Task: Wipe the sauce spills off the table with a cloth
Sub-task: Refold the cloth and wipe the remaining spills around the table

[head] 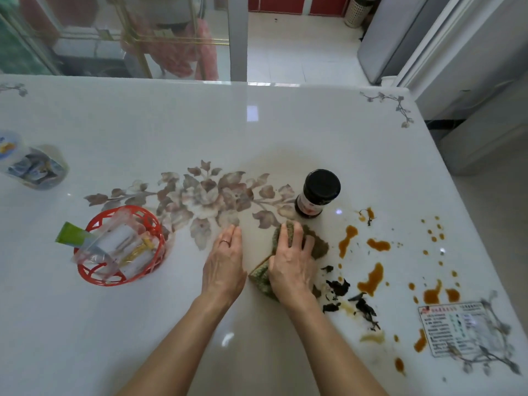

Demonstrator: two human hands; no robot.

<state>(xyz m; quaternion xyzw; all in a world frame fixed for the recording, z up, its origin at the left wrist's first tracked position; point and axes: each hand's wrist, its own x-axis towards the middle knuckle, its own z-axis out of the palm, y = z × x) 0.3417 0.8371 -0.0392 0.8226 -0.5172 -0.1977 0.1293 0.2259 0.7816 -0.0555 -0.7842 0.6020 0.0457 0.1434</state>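
A glossy white table (257,124) with a printed flower pattern fills the view. My right hand (291,261) presses flat on a crumpled green-brown cloth (318,247), fingers spread over it. My left hand (225,261) lies flat on the table just left of the cloth, fingers together, holding nothing. Orange-brown sauce spills (371,278) spread to the right of the cloth, with many small drops farther right. Dark food scraps (340,287) lie right beside the cloth's lower edge.
A dark sauce jar (318,192) with a black lid stands just beyond the cloth. A red plastic basket (154,267) with packets and a green tube sits at left. A clear container (31,164) lies far left. A printed card (454,327) lies near the right edge.
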